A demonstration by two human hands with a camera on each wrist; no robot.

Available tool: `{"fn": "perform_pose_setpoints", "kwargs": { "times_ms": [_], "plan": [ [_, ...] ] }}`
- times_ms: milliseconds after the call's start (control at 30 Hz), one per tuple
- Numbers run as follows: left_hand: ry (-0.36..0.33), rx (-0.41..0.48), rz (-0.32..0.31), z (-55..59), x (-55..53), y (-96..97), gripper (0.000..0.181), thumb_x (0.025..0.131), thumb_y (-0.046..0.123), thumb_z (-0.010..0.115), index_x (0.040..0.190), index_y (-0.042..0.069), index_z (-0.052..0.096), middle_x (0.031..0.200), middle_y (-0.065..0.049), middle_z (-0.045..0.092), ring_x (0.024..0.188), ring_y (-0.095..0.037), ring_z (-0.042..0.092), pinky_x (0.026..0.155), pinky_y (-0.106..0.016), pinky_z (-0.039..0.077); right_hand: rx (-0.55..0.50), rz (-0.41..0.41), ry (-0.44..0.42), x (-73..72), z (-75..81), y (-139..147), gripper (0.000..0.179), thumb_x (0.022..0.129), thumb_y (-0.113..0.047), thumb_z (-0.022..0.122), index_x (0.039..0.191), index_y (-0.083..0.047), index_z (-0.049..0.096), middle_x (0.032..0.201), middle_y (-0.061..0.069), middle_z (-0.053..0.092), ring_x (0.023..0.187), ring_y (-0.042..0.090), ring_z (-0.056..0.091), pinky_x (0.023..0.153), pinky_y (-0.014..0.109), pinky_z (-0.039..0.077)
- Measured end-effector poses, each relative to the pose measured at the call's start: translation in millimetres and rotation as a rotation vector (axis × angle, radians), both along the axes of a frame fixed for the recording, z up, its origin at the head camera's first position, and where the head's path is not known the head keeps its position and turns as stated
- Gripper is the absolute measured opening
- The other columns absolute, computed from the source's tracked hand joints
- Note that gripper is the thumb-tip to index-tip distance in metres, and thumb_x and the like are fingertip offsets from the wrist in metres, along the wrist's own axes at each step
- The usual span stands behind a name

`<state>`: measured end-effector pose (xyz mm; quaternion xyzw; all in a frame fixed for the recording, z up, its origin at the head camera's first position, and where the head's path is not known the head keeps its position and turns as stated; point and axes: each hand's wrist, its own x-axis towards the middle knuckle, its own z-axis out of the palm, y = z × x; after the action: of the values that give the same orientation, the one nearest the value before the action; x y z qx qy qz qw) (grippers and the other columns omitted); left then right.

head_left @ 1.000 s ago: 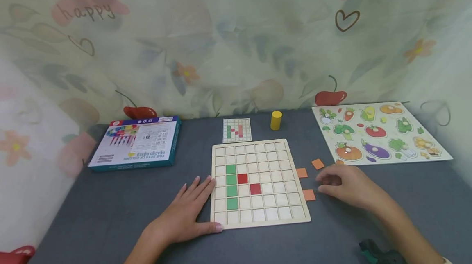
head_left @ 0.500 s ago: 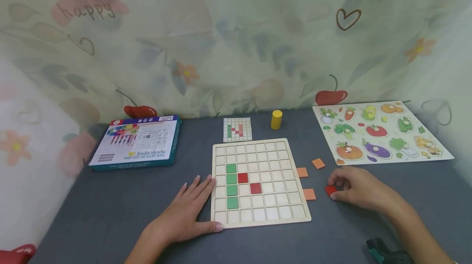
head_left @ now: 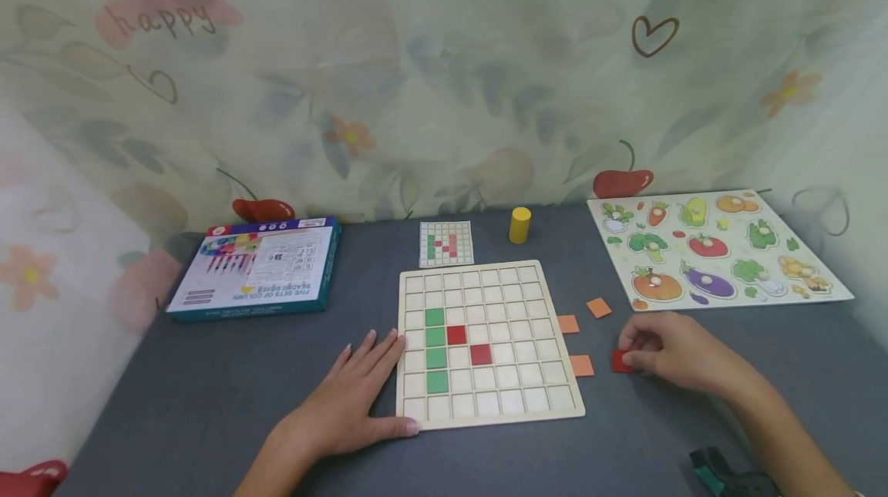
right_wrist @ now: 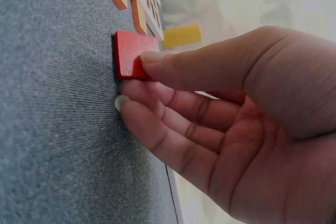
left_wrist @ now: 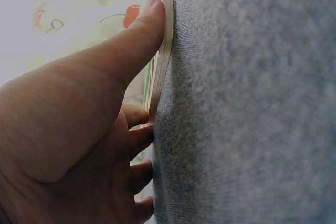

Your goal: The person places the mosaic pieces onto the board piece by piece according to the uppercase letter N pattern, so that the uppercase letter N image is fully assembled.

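Grey tabletop [head_left: 208,389], right hand [head_left: 680,353] gripping red tile [right_wrist: 128,51], thickness wrist view only

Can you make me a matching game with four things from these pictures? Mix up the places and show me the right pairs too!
Things:
1. loose red tile
2. left hand
3. yellow cylinder
4. green tiles

Places:
A. standing upright beyond the grid board
B. in a line on the grid board
C. at the right hand's thumb
D. at the grid board's left edge

Pairs: 1-C, 2-D, 3-A, 4-B
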<state>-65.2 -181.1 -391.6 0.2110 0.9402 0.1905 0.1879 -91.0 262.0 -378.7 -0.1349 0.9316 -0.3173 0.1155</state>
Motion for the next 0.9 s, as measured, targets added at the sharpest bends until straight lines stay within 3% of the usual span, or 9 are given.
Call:
{"fn": "perform_pose_setpoints", "kwargs": {
  "times_ms": [233,467,900],
  "plan": [
    [0.000,0.003,-0.002,0.1,0.3,-0.2,0.109,0.080,0.078,0.060,0.162,0.017,0.021,0.166,-0.001,0.018,0.152,-0.033,0.008,0.116,-0.062,0.007,-0.038,-0.007,-0.035,0.2,2.1,-1,0.012,0.084,-0.005,0.080,0.090,-0.009,0.070,0.078,-0.003,0.065,0.068,0.015,0.058,0.059,0.027,0.050],
    [-0.010,0.003,0.002,1.0,0.0,0.0,0.109,0.080,0.078,0.060,0.162,0.017,0.022,0.166,-0.001,0.019,0.152,-0.033,0.008,0.116,-0.062,0.007,-0.079,0.013,-0.015,-1.3,2.5,-5,0.010,0.085,-0.008,0.079,0.092,-0.008,0.071,0.080,-0.004,0.066,0.067,0.012,0.060,0.062,0.026,0.052],
    [-0.005,-0.006,0.001,-0.6,-1.0,-0.3,0.110,0.079,0.080,0.059,0.162,0.018,0.022,0.166,-0.001,0.018,0.152,-0.033,0.009,0.116,-0.062,0.008,-0.165,0.062,0.004,-8.9,4.4,-35,0.007,0.087,-0.009,0.077,0.091,-0.009,0.071,0.079,-0.005,0.067,0.067,0.011,0.061,0.064,0.026,0.052]
  ]
}}
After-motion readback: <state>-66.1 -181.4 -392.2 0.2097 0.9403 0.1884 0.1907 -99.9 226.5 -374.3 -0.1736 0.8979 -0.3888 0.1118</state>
